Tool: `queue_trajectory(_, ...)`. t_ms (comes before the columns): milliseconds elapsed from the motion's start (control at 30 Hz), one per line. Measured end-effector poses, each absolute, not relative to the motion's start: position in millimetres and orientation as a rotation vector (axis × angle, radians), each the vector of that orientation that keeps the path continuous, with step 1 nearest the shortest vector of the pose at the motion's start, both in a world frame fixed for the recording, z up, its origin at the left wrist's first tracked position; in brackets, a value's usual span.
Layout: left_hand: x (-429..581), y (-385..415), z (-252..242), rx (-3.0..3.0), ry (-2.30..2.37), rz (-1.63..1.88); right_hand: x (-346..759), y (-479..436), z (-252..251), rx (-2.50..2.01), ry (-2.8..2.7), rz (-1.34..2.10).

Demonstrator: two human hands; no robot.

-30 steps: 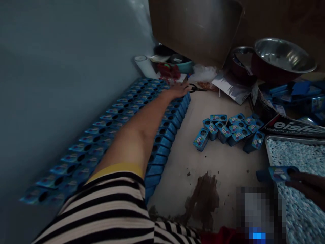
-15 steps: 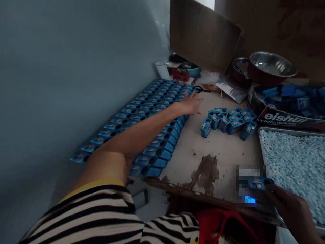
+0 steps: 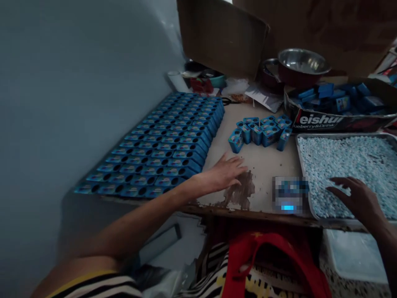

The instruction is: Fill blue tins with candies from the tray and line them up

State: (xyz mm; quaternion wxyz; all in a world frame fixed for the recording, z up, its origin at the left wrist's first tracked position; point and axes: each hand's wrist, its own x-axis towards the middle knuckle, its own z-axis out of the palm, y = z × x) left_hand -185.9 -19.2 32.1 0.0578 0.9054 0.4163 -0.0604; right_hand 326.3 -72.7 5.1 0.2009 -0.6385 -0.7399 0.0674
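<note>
My left hand [image 3: 228,171] is open over the worn tabletop [image 3: 214,194], fingers spread and nothing in them. To its left stand tight rows of small blue boxes [image 3: 155,153], each with a dark round hole in its top. A loose cluster of the same blue boxes [image 3: 260,132] stands beyond its fingertips. Over the metal tray [image 3: 302,165] of pale blue pellets [image 3: 328,157], my right hand [image 3: 356,196] has thumb and forefinger apart, with nothing visible between them. Left of the tray sits a pixelated device [image 3: 288,196] with a glowing blue patch; its details are masked.
Behind the tray, a printed carton [image 3: 338,122] holds more blue boxes. Metal bowls [image 3: 302,66], scissors [image 3: 229,101] and a white cylinder [image 3: 177,81] line the back. A cardboard sheet [image 3: 223,37] rises there, and a wall [image 3: 77,82] bounds the left.
My left hand has drawn back from the far rows toward the near edge. My right hand has let go of a blue box by the device and moved over the pellets. The view has shifted right.
</note>
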Motion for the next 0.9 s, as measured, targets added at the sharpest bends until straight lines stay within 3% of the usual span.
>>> queue_trajectory(433, -192, -13, -5, 2.629, 1.05, -0.143, 323, -47, -5, -2.114, -2.413, 0.0)
queue_trajectory(567, -187, -17, -4, 2.624, 1.054, -0.079, 320, -21, 10, -2.061, -2.357, 0.339)
queue_trajectory(767, -198, -23, -18, 2.534, 1.034, 0.061, 321, -11, 33, -2.029, -1.656, 0.984)
queue_trajectory(900, -182, -26, -21, 2.466, 1.05, 0.199, 311, -18, 37, -1.949, -1.498, 1.169)
